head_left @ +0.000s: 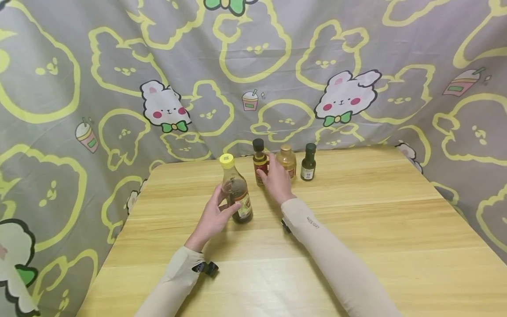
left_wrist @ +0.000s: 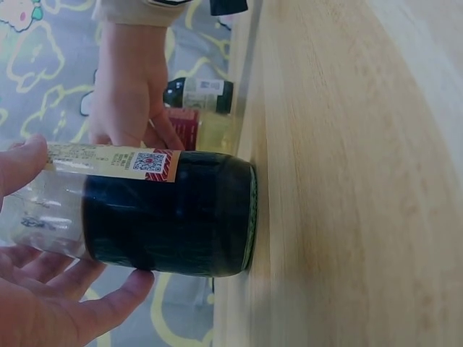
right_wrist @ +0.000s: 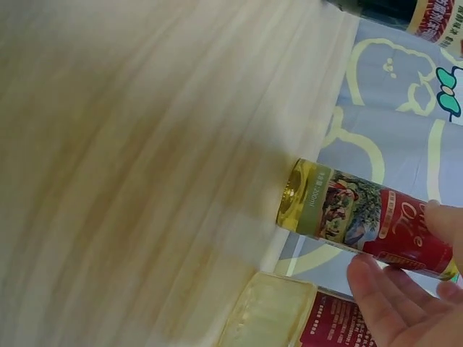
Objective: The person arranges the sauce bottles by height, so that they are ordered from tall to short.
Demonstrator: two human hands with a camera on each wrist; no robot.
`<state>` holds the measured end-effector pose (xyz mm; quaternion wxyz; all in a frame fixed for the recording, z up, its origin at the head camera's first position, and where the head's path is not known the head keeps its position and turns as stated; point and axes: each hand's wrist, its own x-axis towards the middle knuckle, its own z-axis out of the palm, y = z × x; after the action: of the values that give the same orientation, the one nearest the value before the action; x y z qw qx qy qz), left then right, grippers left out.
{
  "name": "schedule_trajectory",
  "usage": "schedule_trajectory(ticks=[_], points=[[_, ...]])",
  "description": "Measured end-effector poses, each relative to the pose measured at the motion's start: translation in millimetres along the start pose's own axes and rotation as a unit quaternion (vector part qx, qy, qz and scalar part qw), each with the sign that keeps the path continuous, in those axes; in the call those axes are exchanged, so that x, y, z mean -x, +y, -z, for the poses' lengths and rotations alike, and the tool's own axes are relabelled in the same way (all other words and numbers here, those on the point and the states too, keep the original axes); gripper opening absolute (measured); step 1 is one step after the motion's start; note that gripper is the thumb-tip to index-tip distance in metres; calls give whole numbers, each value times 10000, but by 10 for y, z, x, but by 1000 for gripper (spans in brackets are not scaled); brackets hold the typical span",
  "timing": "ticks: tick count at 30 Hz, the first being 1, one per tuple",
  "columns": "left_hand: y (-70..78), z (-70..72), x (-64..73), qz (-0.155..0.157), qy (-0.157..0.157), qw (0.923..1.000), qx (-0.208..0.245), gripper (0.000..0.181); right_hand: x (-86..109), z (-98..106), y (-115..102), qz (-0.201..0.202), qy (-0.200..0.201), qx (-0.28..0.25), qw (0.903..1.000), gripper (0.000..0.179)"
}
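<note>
My left hand [head_left: 211,220] grips a large sauce bottle [head_left: 237,189] with a yellow cap and dark liquid inside, thumb on one side and fingers on the other. In the left wrist view, the base of this sauce bottle [left_wrist: 173,217] is right at the tabletop. Farther back, my right hand [head_left: 278,181] holds a slim olive oil bottle [head_left: 259,159] with a black cap. The right wrist view shows the red-labelled olive oil bottle [right_wrist: 354,217] between thumb and fingers, upright with its base close to the table.
Just right of the olive oil stands a squat amber bottle [head_left: 288,160], partly behind my right hand. A small dark green bottle [head_left: 308,165] is beside it. The wooden table [head_left: 356,229] ends at a patterned grey curtain [head_left: 198,57].
</note>
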<state>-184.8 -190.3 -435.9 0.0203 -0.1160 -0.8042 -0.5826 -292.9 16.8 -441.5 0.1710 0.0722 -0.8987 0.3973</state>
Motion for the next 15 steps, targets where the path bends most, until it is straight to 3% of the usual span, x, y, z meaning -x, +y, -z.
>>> schedule_trajectory(ticks=[15], points=[[34,-1,11,33,30,10000,-18,70,180,228,63,213,-398,207,9988,69]])
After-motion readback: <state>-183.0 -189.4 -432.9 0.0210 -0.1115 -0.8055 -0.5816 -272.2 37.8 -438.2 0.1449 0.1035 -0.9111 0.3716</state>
